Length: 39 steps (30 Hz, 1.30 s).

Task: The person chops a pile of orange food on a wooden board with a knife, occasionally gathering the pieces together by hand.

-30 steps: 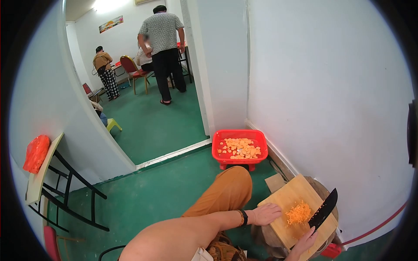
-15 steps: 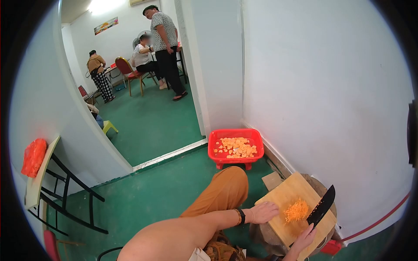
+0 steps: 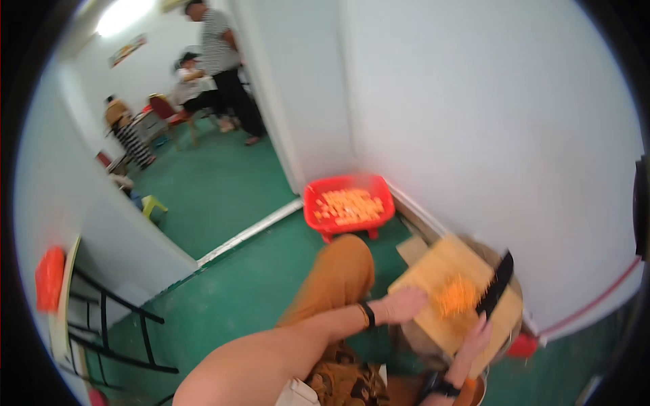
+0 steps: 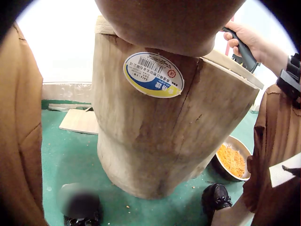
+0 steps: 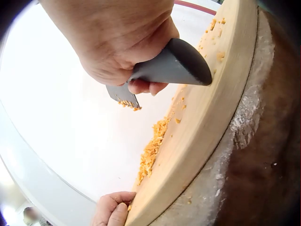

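A pile of finely cut orange shreds (image 3: 456,296) lies on the wooden board (image 3: 433,267), which sits on a wooden stump (image 4: 146,127). The right hand (image 3: 476,336) grips the handle of a black knife (image 3: 496,284), its blade over the board's right side. In the right wrist view orange bits cling to the blade (image 5: 123,98), and the fingers curl round the dark handle (image 5: 174,66). At the board's left edge rests the left hand (image 3: 406,304); in the right wrist view its thumb and fingers (image 5: 113,209) lie at the edge.
A red basket (image 3: 313,215) of orange slices stands on the floor by the wall. A bowl of orange shreds (image 4: 233,160) is beside the stump. At the left is a folding table (image 3: 66,298) with a red bag (image 3: 50,279). Several people are beyond the doorway.
The head view has shifted, so the basket and board sit higher and further left. Both hands keep their places at the board and knife. The standing person beyond the doorway has turned sideways.
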Motion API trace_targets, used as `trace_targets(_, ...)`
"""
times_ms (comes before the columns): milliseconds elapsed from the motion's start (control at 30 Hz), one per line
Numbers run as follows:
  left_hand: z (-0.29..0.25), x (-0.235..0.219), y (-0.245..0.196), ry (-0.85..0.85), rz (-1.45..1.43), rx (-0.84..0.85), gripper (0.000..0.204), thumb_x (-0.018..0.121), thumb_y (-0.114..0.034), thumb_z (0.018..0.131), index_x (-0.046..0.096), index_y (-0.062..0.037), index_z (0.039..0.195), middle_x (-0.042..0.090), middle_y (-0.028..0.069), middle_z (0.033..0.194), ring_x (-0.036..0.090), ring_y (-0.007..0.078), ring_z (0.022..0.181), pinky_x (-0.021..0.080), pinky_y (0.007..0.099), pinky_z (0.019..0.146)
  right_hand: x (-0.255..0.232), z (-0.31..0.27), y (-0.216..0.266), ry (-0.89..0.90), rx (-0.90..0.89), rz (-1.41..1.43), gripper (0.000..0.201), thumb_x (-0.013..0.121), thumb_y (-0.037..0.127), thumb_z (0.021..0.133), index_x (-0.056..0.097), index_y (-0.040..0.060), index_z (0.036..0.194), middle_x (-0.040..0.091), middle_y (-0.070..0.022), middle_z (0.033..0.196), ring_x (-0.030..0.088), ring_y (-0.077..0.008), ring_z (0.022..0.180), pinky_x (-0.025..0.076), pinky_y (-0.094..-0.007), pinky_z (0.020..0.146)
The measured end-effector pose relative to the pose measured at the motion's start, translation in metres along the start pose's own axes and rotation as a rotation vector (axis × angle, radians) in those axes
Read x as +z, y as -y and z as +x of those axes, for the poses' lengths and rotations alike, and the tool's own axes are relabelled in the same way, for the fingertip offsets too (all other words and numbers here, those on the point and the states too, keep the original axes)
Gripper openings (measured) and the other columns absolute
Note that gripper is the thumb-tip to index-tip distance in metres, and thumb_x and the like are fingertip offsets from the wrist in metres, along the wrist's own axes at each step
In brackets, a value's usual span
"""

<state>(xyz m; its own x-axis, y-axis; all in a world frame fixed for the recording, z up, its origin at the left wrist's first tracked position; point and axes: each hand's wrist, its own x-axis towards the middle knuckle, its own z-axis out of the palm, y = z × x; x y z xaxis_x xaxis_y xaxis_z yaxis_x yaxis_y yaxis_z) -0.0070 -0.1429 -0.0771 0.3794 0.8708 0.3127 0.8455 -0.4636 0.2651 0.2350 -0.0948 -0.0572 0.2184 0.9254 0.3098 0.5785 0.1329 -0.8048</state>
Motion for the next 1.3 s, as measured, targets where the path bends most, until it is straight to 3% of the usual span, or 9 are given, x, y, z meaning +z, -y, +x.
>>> trace_targets(267, 0.022, 0.011, -0.013, -0.12, -0.214, -0.161, 0.019, 0.058, -0.016, 0.086, 0.06, -0.0057, 0.102, 0.057, 0.0158, 0.096, 0.052, 0.0355, 0.092, 0.042, 0.0454, 0.08, -0.049, -0.016, 0.06, 0.282, 0.002, -0.31, 0.03, 0.051, 0.028, 0.099, 0.056, -0.0001, 0.088, 0.057, -0.0297, 0.078, 0.057, -0.0487, 0.076, 0.044, -0.0522, 0.062)
trace_targets(400, 0.01, 0.003, -0.019, -0.229, -0.23, -0.116, 0.022, 0.059, -0.017, 0.087, 0.059, -0.0072, 0.107, 0.058, 0.0132, 0.102, 0.052, 0.0344, 0.099, 0.042, 0.0451, 0.086, -0.046, -0.063, 0.05, 0.157, 0.121, -0.029, 0.026, 0.054, 0.023, 0.098, 0.057, -0.0011, 0.09, 0.057, -0.0283, 0.075, 0.056, -0.0481, 0.071, 0.046, -0.0474, 0.061)
trace_targets(533, -0.002, 0.01, -0.025, -0.195, -0.162, -0.104, 0.024, 0.06, -0.016, 0.085, 0.06, -0.0085, 0.107, 0.057, 0.0122, 0.108, 0.052, 0.0333, 0.103, 0.042, 0.0459, 0.088, -0.02, -0.08, 0.03, 0.041, 0.173, 0.085, 0.03, 0.052, 0.023, 0.099, 0.053, -0.0024, 0.082, 0.052, -0.0141, 0.065, 0.053, -0.0222, 0.058, 0.042, -0.0382, 0.056)
trace_targets(633, -0.006, 0.013, -0.023, -0.189, -0.132, -0.084, 0.025, 0.06, -0.017, 0.084, 0.06, -0.009, 0.108, 0.056, 0.0098, 0.109, 0.051, 0.0301, 0.106, 0.041, 0.043, 0.09, 0.006, -0.089, -0.026, 0.07, 0.237, 0.293, 0.029, 0.05, 0.031, 0.101, 0.047, 0.0106, 0.081, 0.039, 0.0052, 0.052, 0.036, -0.005, 0.039, 0.028, -0.0221, 0.035)
trace_targets(833, -0.012, 0.01, -0.029, -0.256, -0.043, -0.055, 0.023, 0.058, -0.019, 0.087, 0.059, -0.0108, 0.108, 0.055, 0.0067, 0.109, 0.049, 0.026, 0.107, 0.04, 0.041, 0.089, -0.006, -0.086, 0.024, 0.137, 0.334, 0.315, 0.031, 0.05, 0.03, 0.101, 0.047, 0.0091, 0.078, 0.039, 0.0035, 0.053, 0.035, -0.0065, 0.04, 0.029, -0.025, 0.036)
trace_targets(933, -0.011, 0.009, -0.032, -0.258, 0.033, -0.056, 0.022, 0.057, -0.02, 0.086, 0.059, -0.0116, 0.107, 0.055, 0.0058, 0.108, 0.05, 0.0253, 0.106, 0.04, 0.0398, 0.088, 0.015, -0.088, -0.011, 0.073, 0.044, 0.263, 0.032, 0.05, 0.03, 0.101, 0.049, 0.0069, 0.079, 0.04, 0.0021, 0.054, 0.037, -0.0071, 0.042, 0.03, -0.0254, 0.037)
trace_targets(967, -0.01, 0.005, -0.035, -0.094, 0.05, -0.139, 0.022, 0.056, -0.021, 0.085, 0.059, -0.0124, 0.105, 0.054, 0.0053, 0.106, 0.05, 0.025, 0.106, 0.041, 0.039, 0.087, 0.005, -0.089, -0.004, 0.181, 0.222, 0.124, 0.031, 0.05, 0.025, 0.101, 0.056, -0.0031, 0.088, 0.053, -0.0134, 0.068, 0.049, -0.0182, 0.058, 0.042, -0.0354, 0.055)
trace_targets(1167, -0.012, 0.01, -0.029, -0.206, -0.007, -0.079, 0.027, 0.058, -0.019, 0.087, 0.06, -0.0107, 0.112, 0.056, 0.0077, 0.112, 0.05, 0.028, 0.104, 0.039, 0.0431, 0.088, -0.01, -0.094, 0.028, 0.084, 0.181, 0.15, 0.032, 0.053, 0.029, 0.1, 0.052, 0.0045, 0.08, 0.045, -0.0018, 0.054, 0.044, -0.0102, 0.044, 0.035, -0.0289, 0.041)
trace_targets(1300, -0.009, 0.012, -0.026, -0.182, -0.04, -0.095, 0.024, 0.058, -0.019, 0.085, 0.059, -0.0117, 0.107, 0.056, 0.0086, 0.107, 0.051, 0.0297, 0.1, 0.041, 0.0454, 0.084, -0.014, -0.096, 0.012, 0.029, 0.208, 0.028, 0.033, 0.053, 0.029, 0.099, 0.053, 0.0019, 0.081, 0.048, -0.0061, 0.055, 0.049, -0.0154, 0.048, 0.039, -0.0335, 0.047)
